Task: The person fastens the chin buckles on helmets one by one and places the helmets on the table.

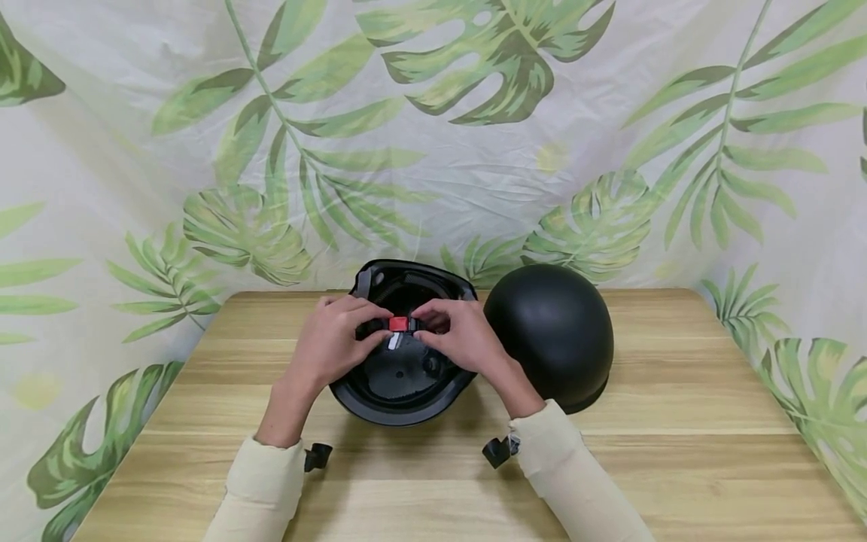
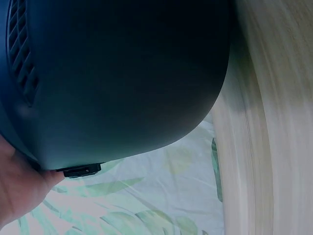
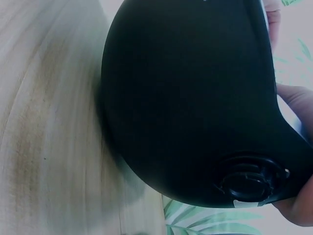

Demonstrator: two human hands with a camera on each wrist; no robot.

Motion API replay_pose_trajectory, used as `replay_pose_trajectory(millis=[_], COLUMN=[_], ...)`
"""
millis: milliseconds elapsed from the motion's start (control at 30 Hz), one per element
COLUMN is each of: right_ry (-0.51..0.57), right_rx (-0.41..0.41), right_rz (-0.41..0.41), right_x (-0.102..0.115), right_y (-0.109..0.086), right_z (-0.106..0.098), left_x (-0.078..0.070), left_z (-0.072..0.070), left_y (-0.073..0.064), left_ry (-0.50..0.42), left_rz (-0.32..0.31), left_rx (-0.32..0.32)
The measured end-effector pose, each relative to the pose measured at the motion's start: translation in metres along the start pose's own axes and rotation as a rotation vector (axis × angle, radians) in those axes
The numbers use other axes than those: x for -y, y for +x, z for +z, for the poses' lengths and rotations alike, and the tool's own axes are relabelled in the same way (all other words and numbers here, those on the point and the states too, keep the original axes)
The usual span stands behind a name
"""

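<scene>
A black helmet (image 1: 400, 410) lies upside down on the table, its hollow inside facing up. Over that opening, a red and black strap buckle (image 1: 398, 324) is held between both hands. My left hand (image 1: 335, 335) pinches its red end with thumb and fingertips. On the black end, my right hand (image 1: 463, 335) has a pinching grip. A small white tag (image 1: 395, 341) hangs just below the buckle. Each wrist view is mostly filled by the helmet's outer shell (image 2: 127, 78), which hides the buckle there. A round fitting (image 3: 247, 183) shows on the shell in the right wrist view.
A second black helmet (image 1: 552, 335) stands dome up, right beside the first, close to my right hand and forearm. Both rest on a wood-grain table (image 1: 677, 452). Behind its far edge hangs a leaf-patterned cloth (image 1: 433, 173).
</scene>
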State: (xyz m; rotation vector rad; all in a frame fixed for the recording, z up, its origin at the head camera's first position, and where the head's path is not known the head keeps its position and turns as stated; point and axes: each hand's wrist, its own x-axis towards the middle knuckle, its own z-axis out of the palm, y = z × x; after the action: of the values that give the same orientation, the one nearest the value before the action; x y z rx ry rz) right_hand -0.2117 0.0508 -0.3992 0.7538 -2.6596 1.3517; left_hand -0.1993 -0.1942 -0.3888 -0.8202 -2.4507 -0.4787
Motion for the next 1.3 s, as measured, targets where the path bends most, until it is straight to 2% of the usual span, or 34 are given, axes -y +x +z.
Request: replay_pose_trajectory(millis=[233,533,733,900,1033,1167,1300], right_ry=[-0.037,-0.078,-0.151,-0.133,-0.131,-0.141,-0.162], right_rx=[0.018,0.033,0.018,-0.099,-0.17,-0.195,-0.188], right_rz=[-0.032,-0.057,-0.103,-0.14,-0.115,-0.091,-0.066], right_x=[-0.002,-0.006,-0.006,-0.006,-0.003,0.0,0.002], right_y=[0.002,0.006,0.006,0.001,-0.008,-0.017,-0.026], right_z=[0.001,0.003,0.001,-0.007,-0.015,-0.018,-0.021], left_x=[-0.001,-0.002,-0.003,0.001,0.008,0.015,0.022], left_z=[0.0,0.001,0.0,0.0,0.0,-0.003,-0.009], left_y=[0.0,0.001,0.001,-0.001,-0.003,-0.006,-0.011], left_ry=[0.052,0.119,0.124,0.1,0.054,-0.045,-0.123], left_rz=[0.018,0.04,0.018,-0.016,-0.035,-0.049,-0.077], left_rx=[0.016,0.007,0.026,0.05,0.067,0.066,0.028])
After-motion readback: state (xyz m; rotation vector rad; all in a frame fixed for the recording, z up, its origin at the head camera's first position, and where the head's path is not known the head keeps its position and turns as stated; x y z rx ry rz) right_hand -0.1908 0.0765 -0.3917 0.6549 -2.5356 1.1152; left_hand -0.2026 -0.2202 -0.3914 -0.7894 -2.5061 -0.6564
